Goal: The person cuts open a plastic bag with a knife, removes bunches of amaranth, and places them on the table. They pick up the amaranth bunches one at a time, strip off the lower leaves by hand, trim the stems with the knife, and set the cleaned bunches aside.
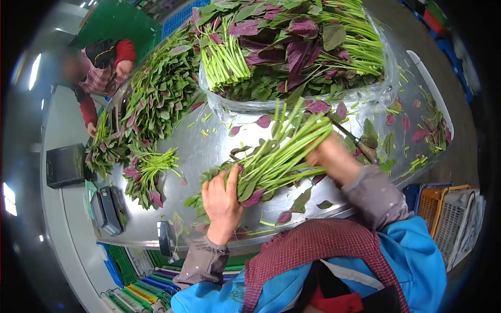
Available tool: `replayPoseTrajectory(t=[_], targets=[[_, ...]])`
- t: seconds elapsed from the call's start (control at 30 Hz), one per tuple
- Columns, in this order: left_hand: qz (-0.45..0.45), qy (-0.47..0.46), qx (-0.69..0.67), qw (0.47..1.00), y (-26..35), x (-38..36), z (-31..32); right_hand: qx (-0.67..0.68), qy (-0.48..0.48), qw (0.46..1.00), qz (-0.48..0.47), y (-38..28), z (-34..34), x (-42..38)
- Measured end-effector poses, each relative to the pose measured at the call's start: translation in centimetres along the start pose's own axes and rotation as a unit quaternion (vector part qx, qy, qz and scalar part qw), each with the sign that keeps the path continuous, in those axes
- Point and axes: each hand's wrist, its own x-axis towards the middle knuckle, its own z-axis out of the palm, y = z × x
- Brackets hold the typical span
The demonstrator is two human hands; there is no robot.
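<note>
A loose bunch of amaranth (284, 154), with green stems and green-purple leaves, lies slantwise over the metal table. Across its leafy end, my left hand (222, 201) grips it with the fingers curled over the leaves. My right hand (334, 159) is at the cut stem ends, blurred by motion, its fingers partly hidden. Just beyond that hand lies a knife (360, 144) with a dark blade and brownish handle. Loose leaves and stem bits are scattered around the bunch.
A big plastic-lined heap of amaranth (297, 52) fills the far side of the metal table (193, 141). More bunches (162, 99) are piled left, near a co-worker (102, 68). A digital scale (107, 208) stands at the left edge; crates (441, 214) are stacked at right.
</note>
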Motion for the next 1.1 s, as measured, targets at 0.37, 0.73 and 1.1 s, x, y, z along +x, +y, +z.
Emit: replayPoseTrajectory(t=[0.37,0.73,1.1], targets=[[0.087,0.020,0.127,0.988,-0.4,1.1,-0.7,-0.512,0.038,0.727,-0.456,-3.7,1.4,-0.5],[0.104,0.012,0.140,0.985,-1.6,-0.2,-1.9,-0.542,0.076,0.730,-0.410,-5.5,-5.1,2.9],[0.131,-0.025,0.099,0.986,-3.2,-0.1,-4.8,-0.317,-0.144,0.937,0.013,-2.1,-6.3,4.8]])
